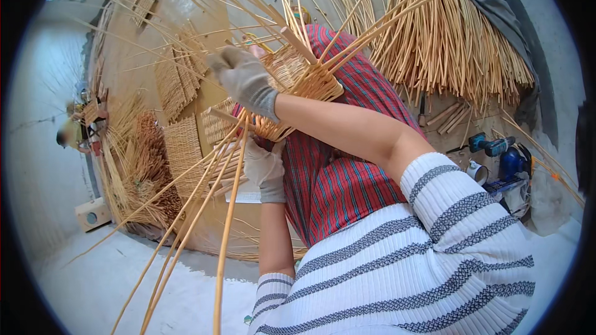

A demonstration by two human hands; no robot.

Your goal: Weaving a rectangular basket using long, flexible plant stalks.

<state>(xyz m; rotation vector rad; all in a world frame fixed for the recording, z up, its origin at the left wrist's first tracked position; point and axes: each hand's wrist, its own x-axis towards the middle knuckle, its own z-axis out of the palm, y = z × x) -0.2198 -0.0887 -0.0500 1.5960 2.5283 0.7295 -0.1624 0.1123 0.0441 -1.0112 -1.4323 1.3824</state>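
Observation:
A partly woven wicker basket (323, 85) rests on the red striped cloth (354, 180) over my lap. Long rods (225, 236) stick out from it on several sides, and a thick wooden stick (298, 45) stands at its corner. My left hand (265, 169), in a pale work glove, grips the basket's near lower side; rods partly hide its fingers. Across the top of the weave reaches my right hand (243, 80), gloved too. Its fingers are curled closed beside the upper left side of the basket, and what they pinch is hidden.
A large bundle of peeled rods (447, 49) lies at upper right. Woven panels (183, 149) and a brown rod pile (152, 167) are at left. A cordless drill (490, 145) sits at right near short sticks (453, 116). Another person (81, 129) is at far left.

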